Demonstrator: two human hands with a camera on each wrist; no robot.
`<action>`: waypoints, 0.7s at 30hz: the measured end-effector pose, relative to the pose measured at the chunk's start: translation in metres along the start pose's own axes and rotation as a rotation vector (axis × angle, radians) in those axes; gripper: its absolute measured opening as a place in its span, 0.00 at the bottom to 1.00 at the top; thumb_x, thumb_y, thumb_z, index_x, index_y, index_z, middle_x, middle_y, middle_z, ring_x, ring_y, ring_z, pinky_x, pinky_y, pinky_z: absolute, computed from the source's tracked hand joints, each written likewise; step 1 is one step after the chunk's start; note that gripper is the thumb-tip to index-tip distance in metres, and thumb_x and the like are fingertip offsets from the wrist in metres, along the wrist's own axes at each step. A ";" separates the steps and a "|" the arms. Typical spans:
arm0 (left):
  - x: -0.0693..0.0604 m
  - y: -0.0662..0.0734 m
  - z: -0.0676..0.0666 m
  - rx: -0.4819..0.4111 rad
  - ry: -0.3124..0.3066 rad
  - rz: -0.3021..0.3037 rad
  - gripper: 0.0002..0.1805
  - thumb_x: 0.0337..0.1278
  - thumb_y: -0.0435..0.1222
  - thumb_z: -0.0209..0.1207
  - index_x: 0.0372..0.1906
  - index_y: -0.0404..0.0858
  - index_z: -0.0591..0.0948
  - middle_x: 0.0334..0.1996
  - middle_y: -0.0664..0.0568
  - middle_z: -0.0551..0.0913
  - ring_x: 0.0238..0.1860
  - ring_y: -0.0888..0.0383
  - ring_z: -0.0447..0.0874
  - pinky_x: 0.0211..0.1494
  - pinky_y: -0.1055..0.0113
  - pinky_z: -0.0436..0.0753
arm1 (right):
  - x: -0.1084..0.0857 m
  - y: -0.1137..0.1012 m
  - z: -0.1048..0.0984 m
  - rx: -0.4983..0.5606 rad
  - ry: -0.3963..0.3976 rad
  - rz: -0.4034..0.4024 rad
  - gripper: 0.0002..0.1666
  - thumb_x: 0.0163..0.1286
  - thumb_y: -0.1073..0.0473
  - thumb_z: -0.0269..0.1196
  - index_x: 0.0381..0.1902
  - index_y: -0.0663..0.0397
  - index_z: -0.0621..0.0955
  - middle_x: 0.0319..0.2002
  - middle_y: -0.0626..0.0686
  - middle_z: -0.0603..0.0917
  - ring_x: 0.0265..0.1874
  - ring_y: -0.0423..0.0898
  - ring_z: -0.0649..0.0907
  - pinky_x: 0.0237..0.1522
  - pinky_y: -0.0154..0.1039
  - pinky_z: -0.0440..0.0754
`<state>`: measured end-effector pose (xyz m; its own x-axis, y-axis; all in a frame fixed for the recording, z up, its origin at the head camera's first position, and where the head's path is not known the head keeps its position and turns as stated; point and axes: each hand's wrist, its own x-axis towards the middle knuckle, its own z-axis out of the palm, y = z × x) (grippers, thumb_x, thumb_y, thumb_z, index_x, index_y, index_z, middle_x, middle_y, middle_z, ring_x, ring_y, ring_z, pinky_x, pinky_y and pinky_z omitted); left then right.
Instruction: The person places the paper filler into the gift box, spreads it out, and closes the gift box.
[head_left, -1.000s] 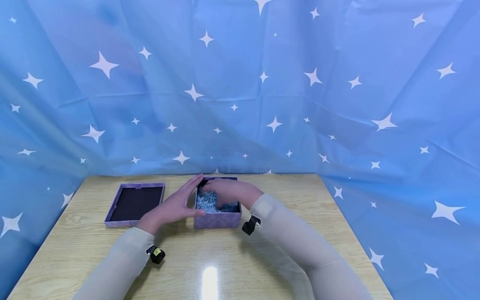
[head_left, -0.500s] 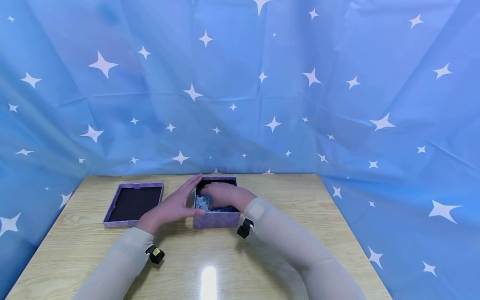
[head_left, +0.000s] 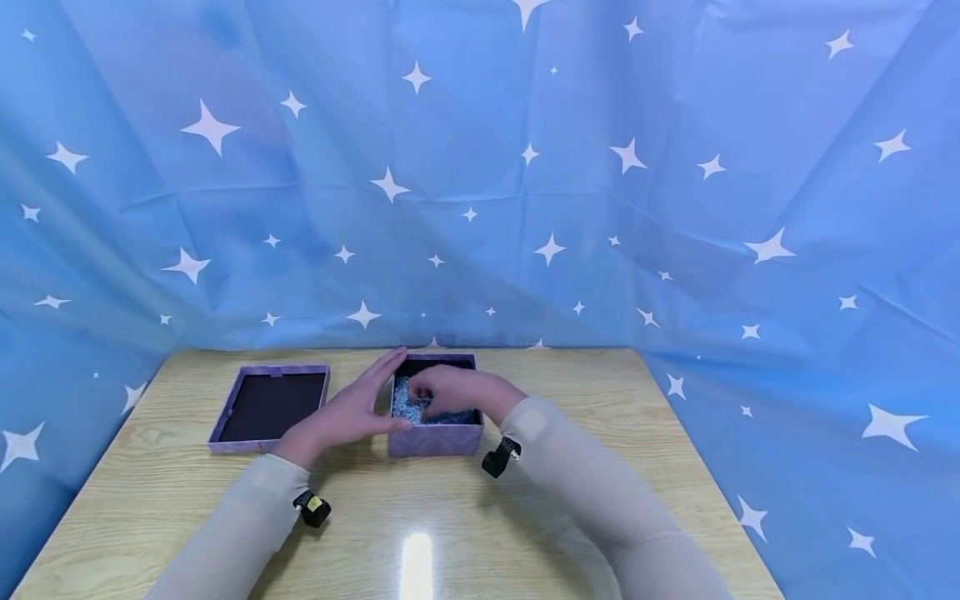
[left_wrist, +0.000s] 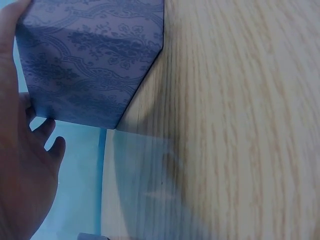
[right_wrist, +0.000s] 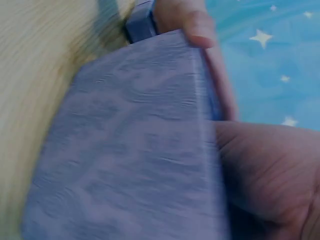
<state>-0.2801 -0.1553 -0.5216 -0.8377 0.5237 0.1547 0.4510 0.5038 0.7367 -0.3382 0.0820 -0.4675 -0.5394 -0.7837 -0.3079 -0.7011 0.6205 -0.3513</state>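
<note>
A purple patterned box (head_left: 436,442) stands upright on the table without its lid, dark inside and partly filled with pale blue shredded paper (head_left: 405,407). My left hand (head_left: 348,417) holds the box by its left side, thumb at the front corner and fingers towards the back corner. In the left wrist view this hand (left_wrist: 25,165) lies along the patterned wall (left_wrist: 95,60). Down inside the box, my right hand (head_left: 457,390) has curled fingers in the shredded paper; the fingertips are partly hidden. The right wrist view shows the right hand (right_wrist: 280,170) over the rim.
Left of the box lies a shallow purple lid (head_left: 272,408) with its black inside facing up, near my left wrist. The wooden table (head_left: 360,533) ends at a blue star-patterned cloth (head_left: 480,167) at the back. Each wrist carries a small black camera (head_left: 313,508).
My right hand has shifted about inside the box, and its fingers look more curled now. The shredded paper shows less on the right side. My left hand has stayed on the box.
</note>
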 end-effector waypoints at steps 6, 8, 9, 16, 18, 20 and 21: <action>-0.001 -0.001 -0.001 -0.001 -0.006 -0.011 0.67 0.63 0.60 0.77 0.94 0.54 0.44 0.92 0.55 0.40 0.89 0.38 0.47 0.80 0.32 0.67 | 0.011 0.001 0.011 -0.070 -0.095 0.057 0.24 0.82 0.62 0.68 0.72 0.48 0.83 0.68 0.49 0.85 0.67 0.45 0.83 0.69 0.41 0.81; -0.001 -0.002 -0.001 -0.003 -0.008 -0.013 0.67 0.63 0.61 0.76 0.94 0.54 0.44 0.92 0.55 0.40 0.89 0.38 0.47 0.80 0.32 0.67 | 0.010 0.000 0.008 -0.072 -0.095 0.052 0.23 0.81 0.60 0.70 0.71 0.48 0.84 0.67 0.48 0.86 0.65 0.43 0.84 0.67 0.40 0.82; -0.001 -0.002 -0.001 -0.005 -0.011 -0.016 0.67 0.62 0.61 0.77 0.94 0.53 0.45 0.92 0.55 0.40 0.89 0.38 0.47 0.80 0.32 0.68 | 0.008 0.000 0.006 -0.066 -0.089 0.044 0.23 0.80 0.59 0.71 0.70 0.48 0.84 0.66 0.47 0.86 0.64 0.43 0.84 0.65 0.39 0.82; 0.000 -0.003 0.000 0.003 -0.005 -0.014 0.67 0.64 0.62 0.75 0.94 0.53 0.44 0.92 0.51 0.41 0.88 0.37 0.49 0.78 0.30 0.69 | -0.009 -0.006 -0.019 0.057 0.031 0.014 0.23 0.76 0.60 0.76 0.66 0.51 0.85 0.60 0.48 0.87 0.55 0.44 0.87 0.57 0.39 0.85; 0.000 -0.002 -0.001 0.006 -0.004 -0.008 0.67 0.64 0.62 0.75 0.94 0.54 0.44 0.92 0.49 0.41 0.88 0.36 0.49 0.77 0.30 0.70 | -0.010 -0.008 -0.023 0.078 0.055 0.038 0.26 0.75 0.60 0.77 0.68 0.52 0.85 0.63 0.49 0.87 0.57 0.45 0.87 0.59 0.40 0.85; 0.000 -0.002 0.000 0.006 -0.007 -0.002 0.66 0.65 0.61 0.75 0.94 0.54 0.44 0.92 0.49 0.41 0.88 0.35 0.49 0.77 0.30 0.70 | -0.008 -0.009 -0.019 0.048 0.042 0.071 0.29 0.76 0.59 0.76 0.72 0.52 0.84 0.67 0.50 0.86 0.61 0.46 0.86 0.62 0.40 0.85; 0.000 -0.002 0.000 0.008 -0.006 0.001 0.66 0.65 0.60 0.75 0.94 0.53 0.44 0.92 0.48 0.41 0.88 0.35 0.50 0.77 0.29 0.70 | -0.005 -0.009 -0.016 0.006 0.029 0.075 0.30 0.76 0.59 0.76 0.73 0.53 0.83 0.68 0.51 0.85 0.63 0.47 0.86 0.64 0.41 0.84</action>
<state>-0.2810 -0.1562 -0.5226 -0.8353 0.5284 0.1517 0.4544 0.5083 0.7315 -0.3366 0.0801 -0.4482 -0.6035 -0.7355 -0.3078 -0.6558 0.6775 -0.3332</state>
